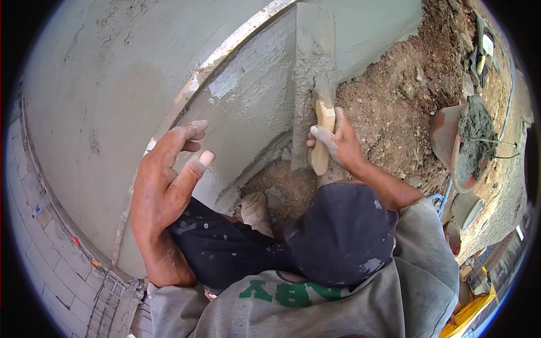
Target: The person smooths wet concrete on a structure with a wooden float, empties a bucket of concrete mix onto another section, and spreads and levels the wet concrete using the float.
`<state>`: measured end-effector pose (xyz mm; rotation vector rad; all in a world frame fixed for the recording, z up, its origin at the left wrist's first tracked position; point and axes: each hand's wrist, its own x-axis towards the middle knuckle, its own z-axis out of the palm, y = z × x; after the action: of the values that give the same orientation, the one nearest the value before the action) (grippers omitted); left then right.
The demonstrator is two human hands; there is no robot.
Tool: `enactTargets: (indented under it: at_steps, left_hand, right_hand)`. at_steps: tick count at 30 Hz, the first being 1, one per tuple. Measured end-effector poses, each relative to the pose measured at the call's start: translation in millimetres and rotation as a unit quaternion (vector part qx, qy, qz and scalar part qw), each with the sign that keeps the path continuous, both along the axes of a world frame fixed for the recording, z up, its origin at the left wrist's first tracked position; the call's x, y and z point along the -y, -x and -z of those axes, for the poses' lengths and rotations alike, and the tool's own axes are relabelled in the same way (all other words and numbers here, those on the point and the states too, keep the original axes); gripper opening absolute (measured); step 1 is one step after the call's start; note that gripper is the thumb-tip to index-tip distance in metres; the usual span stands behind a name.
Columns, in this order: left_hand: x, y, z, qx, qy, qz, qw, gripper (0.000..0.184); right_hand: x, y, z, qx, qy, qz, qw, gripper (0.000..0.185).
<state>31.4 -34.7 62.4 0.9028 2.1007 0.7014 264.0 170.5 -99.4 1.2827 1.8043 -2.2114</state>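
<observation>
My right hand [338, 141] is closed round the pale wooden handle [322, 152] of a long flat trowel [314, 62]. The trowel's blade is smeared with wet mortar and lies over the grey mortar strip [253, 90], near its edge with the soil. To the left, my left hand [172, 174] is raised with its fingers apart and slightly bent, holding nothing. Grey mortar coats its fingertips. Behind that hand runs a long narrow straightedge [197, 79], between the strip and the large smooth grey surface [96, 101].
Brown soil and rubble [389, 107] lie right of the mortar. A tub of wet mortar [445, 141] stands at the right, with a bucket [466, 209] below it. Grey blockwork [56, 253] and wire mesh [104, 304] are at the lower left.
</observation>
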Motion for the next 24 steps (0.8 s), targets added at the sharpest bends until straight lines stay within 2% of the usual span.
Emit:
enactTargets:
  at_steps: [1, 3, 4, 5, 6, 8, 9, 10, 11, 13, 16, 20, 22, 24]
  left_hand:
    - [-0.7, -7.1, -13.2, -0.003, -0.024, -0.008, 1.0, 0.044]
    - [3.7, -22.5, -26.9, 0.024, -0.093, -0.127, 0.987, 0.047]
    - [3.7, -27.7, -34.1, 0.031, -0.132, -0.182, 0.974, 0.049]
    - [2.8, -33.1, -43.6, 0.035, -0.128, -0.243, 0.961, 0.053]
    - [5.0, -36.8, -47.7, 0.025, -0.14, -0.279, 0.95, 0.053]
    - [10.4, -47.3, -55.0, 0.006, -0.157, -0.35, 0.924, 0.055]
    - [8.9, -53.8, -60.4, 0.0, -0.158, -0.376, 0.913, 0.065]
    - [6.8, -60.1, -63.8, -0.011, -0.162, -0.395, 0.904, 0.066]
    - [4.7, -67.2, -67.3, -0.022, -0.165, -0.414, 0.895, 0.068]
    - [0.7, -80.5, -77.2, -0.045, -0.153, -0.442, 0.883, 0.071]
    - [-5.7, -96.0, -85.0, -0.084, -0.129, -0.47, 0.869, 0.069]
    - [-10.3, -105.6, -86.3, -0.093, -0.087, -0.431, 0.893, 0.064]
    - [-13.1, -108.8, -87.2, -0.097, -0.057, -0.387, 0.915, 0.063]
    - [-16.6, -110.1, -85.2, -0.102, -0.059, -0.383, 0.916, 0.06]
  right_hand:
    - [-14.4, 3.7, -17.4, 0.026, -0.045, 0.017, 0.999, 0.042]
    - [-37.9, 4.6, -35.6, 0.035, -0.135, 0.011, 0.99, 0.041]
    - [-50.2, 3.7, -38.3, 0.051, -0.189, -0.033, 0.98, 0.043]
    - [-61.6, 4.8, -38.4, 0.023, -0.31, -0.118, 0.943, 0.044]
    - [-68.4, 10.3, -39.8, -0.009, -0.423, -0.201, 0.883, 0.047]
    - [-61.0, 20.7, -41.2, 0.039, -0.379, -0.328, 0.865, 0.051]
    - [-56.0, 29.2, -43.5, 0.063, -0.36, -0.388, 0.846, 0.054]
    - [-47.9, 39.5, -48.1, 0.108, -0.317, -0.482, 0.81, 0.058]
    - [-41.9, 43.6, -40.3, 0.078, -0.32, -0.564, 0.757, 0.055]
    - [-24.3, 50.0, -18.4, -0.028, -0.323, -0.649, 0.688, 0.052]
    - [11.5, 63.6, 11.3, -0.074, -0.323, -0.698, 0.634, 0.048]
    - [21.3, 82.4, 30.1, -0.151, -0.345, -0.658, 0.652, 0.04]
    - [12.4, 86.8, 31.6, -0.155, -0.369, -0.627, 0.668, 0.038]
    - [-5.7, 89.5, 27.0, -0.101, -0.379, -0.621, 0.679, 0.041]
